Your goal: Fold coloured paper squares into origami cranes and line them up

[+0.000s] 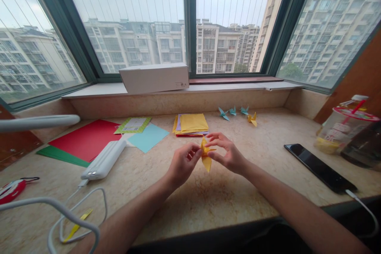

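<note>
A yellow origami crane [206, 162] is held just above the counter, its folded points sticking out between my hands. My left hand [186, 161] pinches its left side between thumb and fingers. From the other side, my right hand [228, 154] curls its thumb and fingers about the crane, with a thin yellow point between them; their exact contact is hard to see. Several finished cranes stand beyond the right hand: small blue ones, such as a blue crane [223, 114], and a yellow crane [252, 119].
Behind my hands lies a stack of folded paper [193, 123]. Leftward are red paper [86, 137], blue paper [150, 137], a white power bank [104, 160] and a cable [104, 202]. A phone [318, 166] and a drink cup [335, 131] stand right. A white box [154, 79] is on the sill.
</note>
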The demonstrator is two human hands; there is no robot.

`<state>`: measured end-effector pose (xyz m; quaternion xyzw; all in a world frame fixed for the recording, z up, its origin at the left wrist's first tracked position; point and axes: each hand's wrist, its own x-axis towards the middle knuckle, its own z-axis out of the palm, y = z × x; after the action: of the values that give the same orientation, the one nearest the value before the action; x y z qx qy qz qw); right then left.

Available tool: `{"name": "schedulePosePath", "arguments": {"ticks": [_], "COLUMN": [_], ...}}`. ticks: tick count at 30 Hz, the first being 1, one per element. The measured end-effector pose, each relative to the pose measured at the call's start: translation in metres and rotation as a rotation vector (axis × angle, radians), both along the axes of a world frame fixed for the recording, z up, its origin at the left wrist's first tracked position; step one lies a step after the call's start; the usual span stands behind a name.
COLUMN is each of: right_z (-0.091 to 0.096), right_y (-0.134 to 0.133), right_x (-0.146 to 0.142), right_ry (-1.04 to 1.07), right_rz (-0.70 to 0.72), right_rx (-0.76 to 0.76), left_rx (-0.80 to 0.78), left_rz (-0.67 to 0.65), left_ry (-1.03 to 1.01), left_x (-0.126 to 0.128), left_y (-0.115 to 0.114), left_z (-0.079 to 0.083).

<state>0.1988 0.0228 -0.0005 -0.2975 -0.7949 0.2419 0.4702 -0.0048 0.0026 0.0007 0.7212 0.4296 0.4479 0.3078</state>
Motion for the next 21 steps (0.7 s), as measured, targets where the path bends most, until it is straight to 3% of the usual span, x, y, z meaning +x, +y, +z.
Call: {"name": "schedulePosePath", "arguments": {"ticks": [6,14,21], "right_z": [-0.0032,-0.0005,-0.0040], "right_y": [-0.0009,0.0012,0.0003], "right_x": [-0.0074,-0.0037,-0.0080], "right_ry": [-0.040,0.114,0.159], "right_rz": [-0.038,-0.104,-0.157], "right_rx": [0.062,-0.061,0.000], "left_rx": [-0.013,-0.106,-0.267], "left_rz": [-0.012,-0.086,-0.077], "left_ry": [-0.042,-0.267,-0.215], "left_x": [0.0014,0.0018,0.0054], "left_y": [-0.0018,0.0017,-0.0016], "left_z": [-0.0003,-0.0031,0.0001]}}
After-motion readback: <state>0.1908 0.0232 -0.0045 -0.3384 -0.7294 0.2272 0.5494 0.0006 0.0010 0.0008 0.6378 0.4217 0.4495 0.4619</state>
